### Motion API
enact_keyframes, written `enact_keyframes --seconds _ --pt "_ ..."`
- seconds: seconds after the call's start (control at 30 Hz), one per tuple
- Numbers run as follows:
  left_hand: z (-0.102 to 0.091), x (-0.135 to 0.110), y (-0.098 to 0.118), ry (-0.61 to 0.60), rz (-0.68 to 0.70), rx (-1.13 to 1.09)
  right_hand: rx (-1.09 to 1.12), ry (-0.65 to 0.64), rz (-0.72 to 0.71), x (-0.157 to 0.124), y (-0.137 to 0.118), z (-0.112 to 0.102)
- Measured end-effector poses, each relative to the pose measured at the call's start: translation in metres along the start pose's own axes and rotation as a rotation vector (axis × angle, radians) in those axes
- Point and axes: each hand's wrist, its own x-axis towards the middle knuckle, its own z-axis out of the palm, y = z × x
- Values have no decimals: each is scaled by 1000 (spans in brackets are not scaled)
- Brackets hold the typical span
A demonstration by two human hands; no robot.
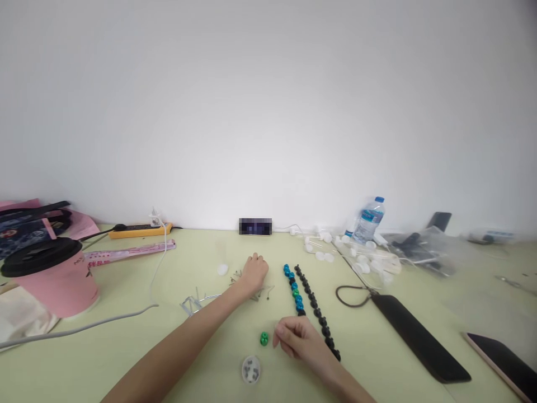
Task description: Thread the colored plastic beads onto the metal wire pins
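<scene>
My left hand (254,272) reaches forward over a small heap of thin metal pins (247,285), fingers curled down onto them; what they hold is hidden. My right hand (296,337) rests nearer to me with fingers bent in a loose pinch, next to a green bead (264,338). Beside it run a row of blue and green beads (294,290) and a longer row of black beads (316,313). A small round white lid (250,369) with grey bits lies close to me.
A pink cup with a black lid (54,274) stands at left, with a grey cable (84,324) and a yellow power strip (140,229). A water bottle (369,219), white caps (364,260), a black case (419,338) and a phone (503,361) lie at right.
</scene>
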Motion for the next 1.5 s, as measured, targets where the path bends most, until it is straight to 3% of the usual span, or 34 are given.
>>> enact_keyframes --seconds 0.17,0.3,0.47,0.5,0.57,0.67,0.83,0.93,1.03,1.17,1.5 --pt "-12 1 7 6 -21 -82 -12 154 -18 0 0 -5" --pt "-38 -2 10 70 1 -235 -45 233 -31 -2 -5 -3" --pt "-79 -42 23 73 114 -453 -177 546 -96 -5 -11 -6" --pt "-86 -54 27 33 140 -593 -214 587 -110 -5 -11 -6" --pt "-96 -75 35 -73 181 -786 -282 581 -139 -6 -13 -3" --pt "-103 -94 41 -168 151 -913 -366 458 -187 -10 -15 5" --pt "-92 -104 26 -161 78 -1030 -382 392 -196 -13 -16 19" --pt "-70 -113 9 -108 26 -1033 -367 398 -190 -10 -10 23" --pt "-43 -127 -1 -167 -6 -929 -385 405 -200 -6 -3 26" --pt "-22 -137 5 -178 -41 -919 -408 390 -227 -2 1 29" --pt "-14 -131 18 -148 -14 -888 -515 364 -267 -1 7 28"
